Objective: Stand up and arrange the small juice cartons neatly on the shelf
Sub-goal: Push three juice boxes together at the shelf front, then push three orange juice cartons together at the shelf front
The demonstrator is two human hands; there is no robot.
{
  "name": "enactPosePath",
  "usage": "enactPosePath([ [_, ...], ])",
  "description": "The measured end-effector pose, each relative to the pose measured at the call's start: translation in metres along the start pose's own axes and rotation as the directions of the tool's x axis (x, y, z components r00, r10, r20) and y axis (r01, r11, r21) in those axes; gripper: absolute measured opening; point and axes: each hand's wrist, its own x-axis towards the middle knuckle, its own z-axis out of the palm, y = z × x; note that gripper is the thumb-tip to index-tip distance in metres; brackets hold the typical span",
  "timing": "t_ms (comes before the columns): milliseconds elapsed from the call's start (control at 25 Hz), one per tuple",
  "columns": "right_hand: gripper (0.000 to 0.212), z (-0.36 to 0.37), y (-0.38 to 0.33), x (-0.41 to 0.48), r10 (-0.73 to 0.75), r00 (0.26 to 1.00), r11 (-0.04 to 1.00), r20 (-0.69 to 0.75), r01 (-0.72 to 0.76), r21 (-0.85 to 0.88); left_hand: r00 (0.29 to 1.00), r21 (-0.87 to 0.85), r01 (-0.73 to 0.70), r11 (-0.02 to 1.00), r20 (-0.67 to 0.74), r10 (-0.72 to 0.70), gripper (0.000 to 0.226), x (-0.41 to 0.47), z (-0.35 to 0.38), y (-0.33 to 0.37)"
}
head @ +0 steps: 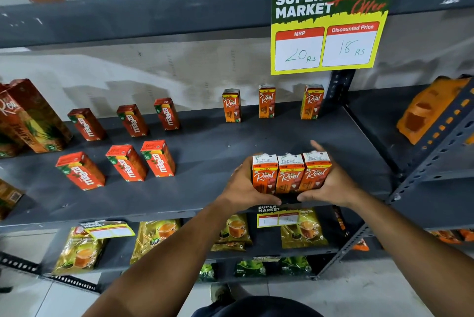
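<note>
Three small orange Real juice cartons (291, 174) stand upright side by side near the front edge of the grey shelf (205, 193). My left hand (243, 186) presses against the left carton and my right hand (331, 183) against the right one, squeezing the row between them. Three more small Real cartons (266, 102) stand spaced apart along the back of the shelf. To the left, several red Maaza cartons (128, 162) stand in two rows.
Tall Real pineapple cartons (30, 116) stand at the far left. A yellow price sign (325, 26) hangs from the shelf above. An upright post (341, 91) bounds the shelf on the right. Tea packets (236, 232) fill the lower shelf.
</note>
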Motion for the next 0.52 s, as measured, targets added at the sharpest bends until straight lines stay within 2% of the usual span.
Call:
enactPosePath([
  [80,0.145,-0.005,-0.001,-0.007,0.025,1.0,1.0,-0.015,-0.025,0.007,0.999,-0.055,-0.033,0.998,0.036,0.035,0.124,-0.005,-0.005,0.004],
  [160,0.145,-0.008,0.004,-0.02,0.023,0.997,1.0,-0.07,-0.024,-0.013,0.997,-0.069,-0.068,0.995,0.025,0.07,0.13,-0.018,-0.012,0.007],
  [240,0.13,-0.004,0.016,-0.036,-0.086,0.965,0.996,-0.248,0.079,-0.041,0.993,-0.038,-0.102,0.994,-0.068,0.1,0.125,-0.043,-0.021,-0.001],
  [320,0.108,0.016,0.026,-0.058,-0.288,0.855,0.957,-0.431,0.263,-0.119,0.958,-0.014,-0.193,0.981,-0.218,0.186,0.108,-0.08,-0.035,-0.018],
  [360,0.096,0.03,0.029,-0.068,-0.351,0.809,0.936,-0.471,0.312,-0.161,0.928,0.008,-0.237,0.971,-0.295,0.229,0.098,-0.1,-0.043,-0.027],
  [440,0.066,0.063,0.025,-0.084,-0.491,0.779,0.871,-0.39,0.434,-0.229,0.837,0.073,-0.281,0.957,-0.469,0.282,0.083,-0.134,-0.065,-0.046],
  [520,0.042,0.098,0.008,-0.09,-0.597,0.777,0.798,-0.2,0.548,-0.253,0.705,0.118,-0.287,0.951,-0.646,0.293,0.079,-0.158,-0.101,-0.064],
])
